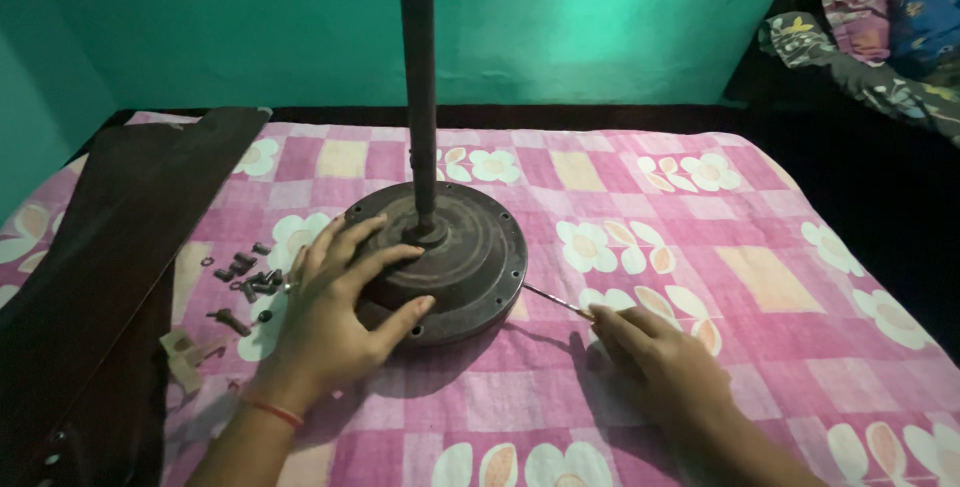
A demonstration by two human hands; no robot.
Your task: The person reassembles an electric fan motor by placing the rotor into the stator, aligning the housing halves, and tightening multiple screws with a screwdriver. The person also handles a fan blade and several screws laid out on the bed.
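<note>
A round, dark fan motor (455,252) sits at the middle of a pink flowered sheet (700,277), with its rod (420,87) rising straight up out of the top of view. The left hand (335,312) lies spread over the motor's rim at about 8 o'clock, fingers fanned across the top and thumb hooked against the edge near 6 o'clock; it presses flat rather than closing round anything. The right hand (655,352) rests on the sheet at 4 o'clock from the motor, just beside it but not touching. Its fingers are drawn together on a thin screwdriver (555,299), whose shaft points toward 10 o'clock, the tip meeting the motor's rim near 4 o'clock. So the motor lies under the left palm and at the far end of the tool from the right.

A scatter of screws (248,275) lies at 9 o'clock from the motor, just past the left fingers. Long dark blades (110,247) lie along the left edge. Bundled cloth (880,27) sits at 2 o'clock.
</note>
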